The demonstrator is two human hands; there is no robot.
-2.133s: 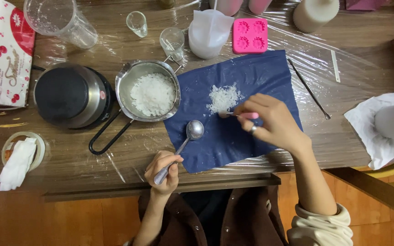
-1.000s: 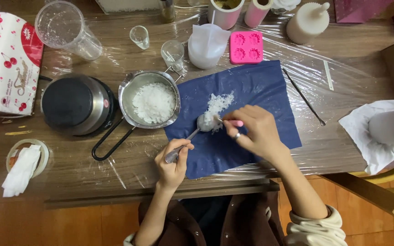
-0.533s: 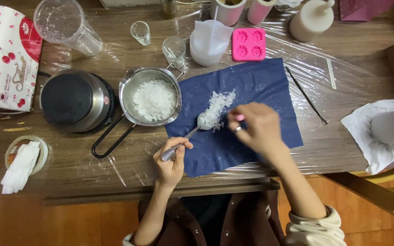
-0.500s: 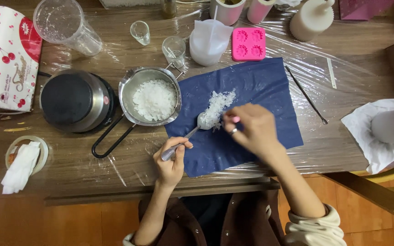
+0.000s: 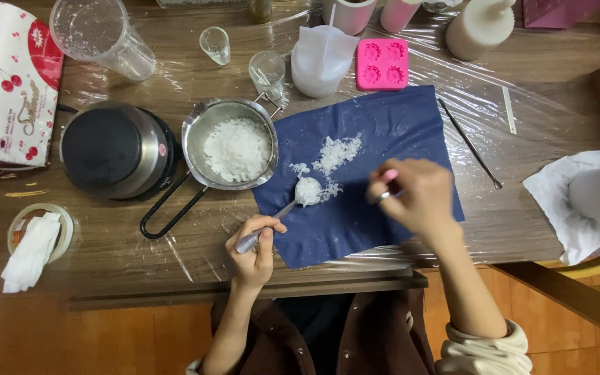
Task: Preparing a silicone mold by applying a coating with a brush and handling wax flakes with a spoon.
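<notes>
One spoon [image 5: 293,201] lies slanted near the middle of the frame, its bowl heaped with white flakes [image 5: 308,190] and resting on the blue cloth [image 5: 397,125]. The left hand [image 5: 255,243] is closed around the spoon's handle, just below the cloth's lower left corner. The right hand [image 5: 414,198] sits right of centre on the cloth, its fingers curled around one small pink tool [image 5: 389,176]; a ring shows on one finger. One loose heap of flakes [image 5: 335,153] lies on the cloth just above and right of the spoon, with a small scatter beside it.

Left of the cloth stands one metal pan [image 5: 196,132] with a black loop handle, half full of the same flakes. Further left is one round black-topped heater [image 5: 109,149]. Along the top of the frame stand one large clear cup [image 5: 98,35], two small glasses [image 5: 215,45], one white silicone jug [image 5: 321,59] and one pink mould [image 5: 382,64] with four hollows. One thin metal rod [image 5: 470,142] lies right of the cloth. The worktop [image 5: 105,243] is wrapped in clear film.

Half a second ago the right hand was close beside the spoon's bowl, the pink tool nearly touching it; now it has drawn away to the right, well apart from the spoon. The spoon's bowl has slipped a little down and left, off the heap, and carries a fuller load.
</notes>
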